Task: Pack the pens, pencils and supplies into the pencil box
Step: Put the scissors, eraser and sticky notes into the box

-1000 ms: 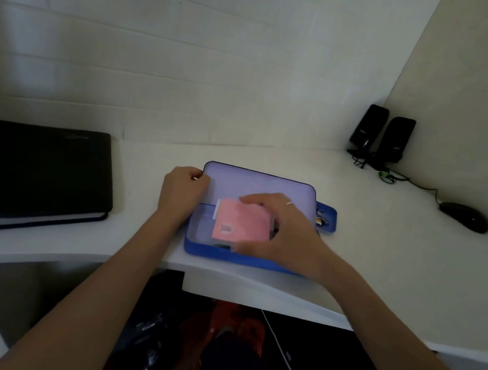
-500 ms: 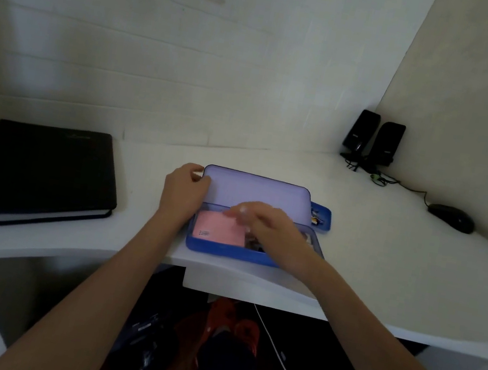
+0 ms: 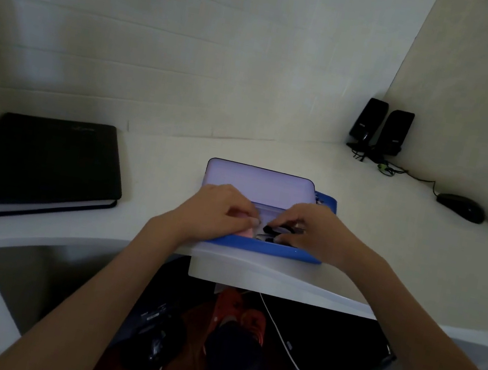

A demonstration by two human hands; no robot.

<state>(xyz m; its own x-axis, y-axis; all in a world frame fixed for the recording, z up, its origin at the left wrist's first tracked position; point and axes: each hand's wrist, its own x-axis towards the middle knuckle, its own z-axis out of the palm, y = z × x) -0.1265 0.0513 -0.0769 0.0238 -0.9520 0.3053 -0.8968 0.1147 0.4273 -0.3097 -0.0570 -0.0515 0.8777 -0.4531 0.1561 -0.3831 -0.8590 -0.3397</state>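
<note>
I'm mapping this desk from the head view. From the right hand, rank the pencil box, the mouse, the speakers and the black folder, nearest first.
From the right hand:
1. Pencil box, directly under the hand.
2. Mouse, off to the right.
3. Speakers, in the far right corner.
4. Black folder, far left across the desk; too close to the speakers to call.

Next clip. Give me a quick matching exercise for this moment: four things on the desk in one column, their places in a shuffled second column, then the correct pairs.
Things
1. black zip-around folder
2. blue plastic pencil box with pale raised lid
3. pair of black desktop speakers
4. black computer mouse

Places
A. in the far corner against the walls
B. at the desk's front edge, under both hands
C. at the left end of the desk
D. along the right-hand wall, nearer than the corner

Pairs: 1-C, 2-B, 3-A, 4-D
</note>
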